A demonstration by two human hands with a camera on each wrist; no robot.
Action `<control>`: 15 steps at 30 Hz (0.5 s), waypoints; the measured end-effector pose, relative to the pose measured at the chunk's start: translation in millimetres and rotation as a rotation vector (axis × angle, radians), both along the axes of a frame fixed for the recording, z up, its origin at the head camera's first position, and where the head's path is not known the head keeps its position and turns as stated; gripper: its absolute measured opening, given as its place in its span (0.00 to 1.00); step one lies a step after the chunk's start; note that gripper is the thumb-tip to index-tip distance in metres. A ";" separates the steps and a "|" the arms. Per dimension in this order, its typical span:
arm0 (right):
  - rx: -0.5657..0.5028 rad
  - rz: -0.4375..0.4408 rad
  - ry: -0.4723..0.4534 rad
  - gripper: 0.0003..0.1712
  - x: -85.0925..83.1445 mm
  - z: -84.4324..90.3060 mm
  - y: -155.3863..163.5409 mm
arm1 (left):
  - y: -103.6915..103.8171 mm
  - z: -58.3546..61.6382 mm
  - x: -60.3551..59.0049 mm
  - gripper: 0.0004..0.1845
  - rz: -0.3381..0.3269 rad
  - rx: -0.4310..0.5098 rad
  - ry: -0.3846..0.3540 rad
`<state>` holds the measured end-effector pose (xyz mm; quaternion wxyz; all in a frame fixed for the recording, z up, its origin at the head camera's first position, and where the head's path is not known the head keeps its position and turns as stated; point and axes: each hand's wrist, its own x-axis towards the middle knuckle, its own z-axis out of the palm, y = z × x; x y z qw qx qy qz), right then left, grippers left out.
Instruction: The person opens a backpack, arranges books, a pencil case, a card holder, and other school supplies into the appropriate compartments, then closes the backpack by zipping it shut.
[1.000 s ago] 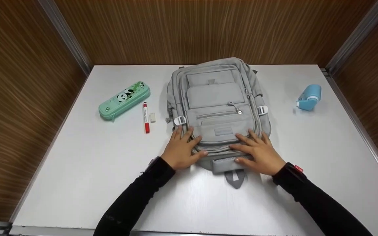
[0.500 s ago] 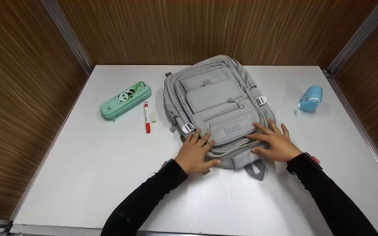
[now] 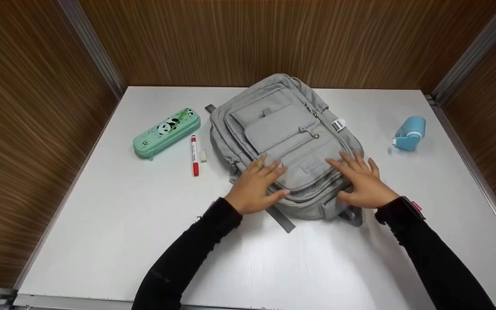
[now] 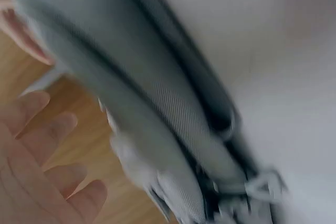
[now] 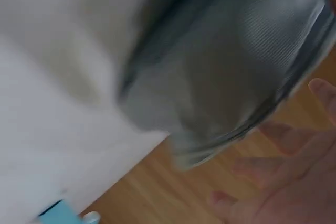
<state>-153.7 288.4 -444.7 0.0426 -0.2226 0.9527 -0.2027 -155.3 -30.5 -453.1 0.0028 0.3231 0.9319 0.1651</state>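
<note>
A grey backpack [image 3: 280, 129] lies tilted on the white table, front pockets facing up and its lower end toward me. My left hand [image 3: 252, 189], fingers spread, is over its lower left edge. Over the lower right edge is my right hand [image 3: 362, 183], its fingers also spread. In the left wrist view, a gap shows between the left hand [image 4: 42, 166] and the blurred backpack [image 4: 121, 72]. The right wrist view has the right hand [image 5: 294, 171] close beside the backpack [image 5: 220, 72]; contact is hard to tell there. Neither hand grips anything.
A green panda pencil case [image 3: 166, 133], a red and white marker [image 3: 194, 156] and a small pale eraser [image 3: 203, 156] lie left of the backpack. To the right is a light blue bottle-like object [image 3: 409, 133]. Wood-grain panels [image 3: 230, 38] enclose the white table [image 3: 114, 241].
The backpack has turned counterclockwise, its top going left and its bottom right. Both hands have shifted right with it, and in the latest frame they appear lifted slightly from its edges.
</note>
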 end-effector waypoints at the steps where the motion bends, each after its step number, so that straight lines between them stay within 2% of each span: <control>1: 0.008 0.030 0.009 0.50 2.1 1.2 -9.9 | -5.1 3.7 -6.7 0.37 0.033 0.017 0.006; 5: 0.089 0.129 0.089 0.51 10.5 1.9 -53.7 | -23.8 15.3 -37.5 0.38 0.179 0.043 0.001; 8: 0.181 0.154 0.121 0.58 13.2 -2.5 -78.3 | -33.4 16.4 -58.9 0.36 0.254 0.049 -0.030; 11: 0.250 0.150 0.121 0.62 13.4 -10.2 -88.4 | -39.5 11.0 -73.1 0.35 0.283 0.058 -0.073; 15: 0.273 0.134 0.140 0.61 12.5 -17.3 -88.1 | -45.2 -1.3 -79.0 0.32 0.284 0.050 -0.120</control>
